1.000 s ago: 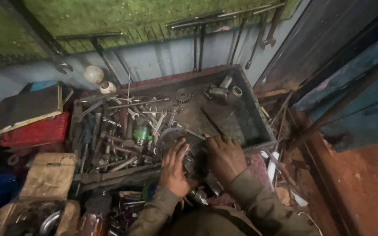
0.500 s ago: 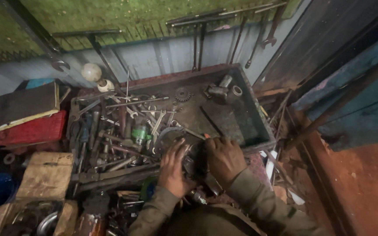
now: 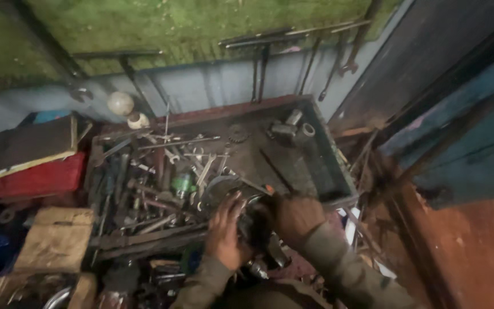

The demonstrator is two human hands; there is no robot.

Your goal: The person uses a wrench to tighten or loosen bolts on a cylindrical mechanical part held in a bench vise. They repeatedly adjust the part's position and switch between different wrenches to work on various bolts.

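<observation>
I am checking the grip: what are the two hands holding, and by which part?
Both hands clasp one dark metal part at the tray's near edge: left hand on its left side, right hand on its right. Its kind cannot be told.

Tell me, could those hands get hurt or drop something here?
Maybe. Both the left hand and the right hand are bare and close around a dark greasy part, so the grip might slip. The heap of metal tools beside them in the tray could scrape fingers. The picture is dim, so small sharp bits are hard to see.
</observation>
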